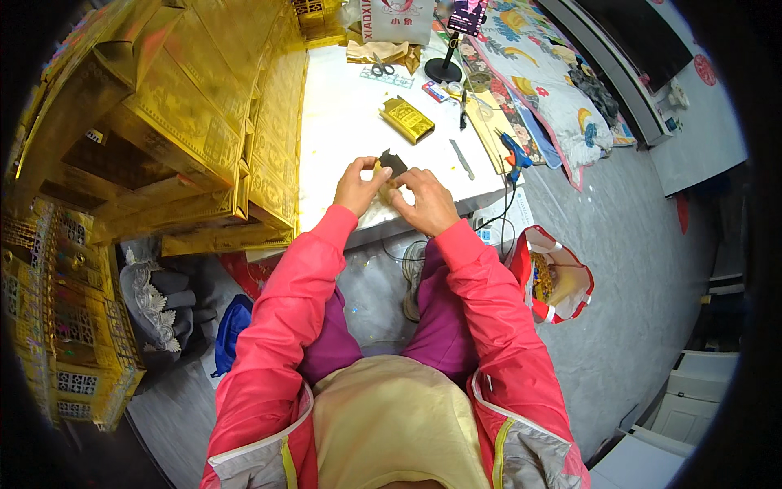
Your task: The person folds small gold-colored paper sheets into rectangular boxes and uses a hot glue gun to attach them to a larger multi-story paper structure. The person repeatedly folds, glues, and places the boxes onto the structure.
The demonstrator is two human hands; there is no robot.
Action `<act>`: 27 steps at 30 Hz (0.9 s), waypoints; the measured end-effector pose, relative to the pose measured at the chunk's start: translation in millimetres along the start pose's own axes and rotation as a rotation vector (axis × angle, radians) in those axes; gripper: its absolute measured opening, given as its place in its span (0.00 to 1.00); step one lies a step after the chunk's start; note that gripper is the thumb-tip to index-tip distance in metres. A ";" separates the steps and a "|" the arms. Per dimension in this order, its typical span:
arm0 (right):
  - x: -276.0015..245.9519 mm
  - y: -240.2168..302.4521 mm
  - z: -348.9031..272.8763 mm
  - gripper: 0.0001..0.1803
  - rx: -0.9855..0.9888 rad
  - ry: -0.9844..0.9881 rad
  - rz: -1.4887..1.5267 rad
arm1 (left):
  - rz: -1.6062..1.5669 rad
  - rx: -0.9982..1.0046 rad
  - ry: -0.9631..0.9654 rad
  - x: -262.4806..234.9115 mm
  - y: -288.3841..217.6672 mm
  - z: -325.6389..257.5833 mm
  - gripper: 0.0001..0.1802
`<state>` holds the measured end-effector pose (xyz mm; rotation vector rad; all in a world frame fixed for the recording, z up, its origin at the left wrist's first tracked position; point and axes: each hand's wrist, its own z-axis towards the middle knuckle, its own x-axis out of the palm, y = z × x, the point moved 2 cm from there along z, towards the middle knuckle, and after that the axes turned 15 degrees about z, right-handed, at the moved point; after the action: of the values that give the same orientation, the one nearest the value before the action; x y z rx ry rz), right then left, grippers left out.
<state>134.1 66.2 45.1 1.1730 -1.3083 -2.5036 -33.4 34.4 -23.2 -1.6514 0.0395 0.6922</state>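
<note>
Left hand [355, 189] pinching dark card [394, 165] from its left, fingers closed; right hand [431, 202] bending fingers at its near-right, hold unclear.

Bright indoor light, white tabletop [336, 106] nearly washed out, sheen on gold panels [191, 77], fisheye-bent edges, black rounded corners

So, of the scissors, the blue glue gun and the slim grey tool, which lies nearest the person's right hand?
The slim grey tool, just beyond the right hand; the blue glue gun lies farther right, the scissors farther back.
</note>
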 end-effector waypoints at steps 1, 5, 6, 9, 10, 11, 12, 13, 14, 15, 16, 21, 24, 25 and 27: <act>1.1 0.1 1.2 0.08 0.058 0.000 -0.015 | 0.010 0.022 -0.028 0.5 -0.8 -1.4 0.28; 8.5 -0.5 4.9 0.09 0.191 -0.085 0.044 | 0.051 0.041 -0.069 2.8 -5.5 -2.3 0.27; 10.8 -1.5 5.3 0.09 0.238 -0.107 0.081 | 0.061 0.015 -0.059 2.3 -6.3 -1.6 0.27; 15.6 -2.5 4.2 0.11 0.253 -0.168 0.076 | 0.262 0.037 -0.113 2.2 -10.0 -3.5 0.28; 16.6 -2.7 4.8 0.10 0.235 -0.161 0.086 | 0.249 0.021 -0.117 3.1 -10.6 -4.0 0.28; 17.4 -2.6 5.8 0.10 0.216 -0.154 0.095 | 0.236 0.005 -0.120 4.2 -11.0 -4.4 0.28; 17.8 -2.5 6.4 0.10 0.212 -0.149 0.108 | 0.218 0.002 -0.134 4.9 -11.3 -4.5 0.28; 17.3 -1.7 6.0 0.10 0.188 -0.129 0.141 | 0.249 0.001 -0.147 5.8 -11.4 -4.5 0.27; 15.5 -1.1 4.3 0.10 0.179 -0.110 0.176 | 0.274 0.011 -0.170 6.8 -11.5 -4.5 0.27; 13.5 -0.5 2.4 0.10 0.187 -0.093 0.213 | 0.298 0.021 -0.194 7.5 -11.2 -4.2 0.26; 10.6 1.7 0.2 0.10 0.123 -0.109 0.209 | 0.268 0.035 -0.193 8.3 -10.6 -3.5 0.26; -3.3 4.2 -5.2 0.11 -0.006 -0.109 0.105 | 0.165 0.033 -0.158 12.6 -6.3 -1.2 0.24; -2.5 1.7 -3.9 0.11 0.028 -0.133 0.109 | 0.203 0.046 -0.166 14.2 -3.7 0.2 0.24; -1.9 1.4 -4.2 0.11 0.000 -0.097 0.047 | 0.228 0.067 -0.172 14.7 -2.9 0.9 0.24; -0.5 0.2 -6.8 0.10 -0.055 -0.027 -0.080 | 0.263 0.120 -0.202 15.4 -1.4 2.9 0.24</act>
<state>138.9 61.7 43.2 1.2070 -1.2139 -2.6025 -21.4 42.8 -29.1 -1.4678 0.1526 1.0341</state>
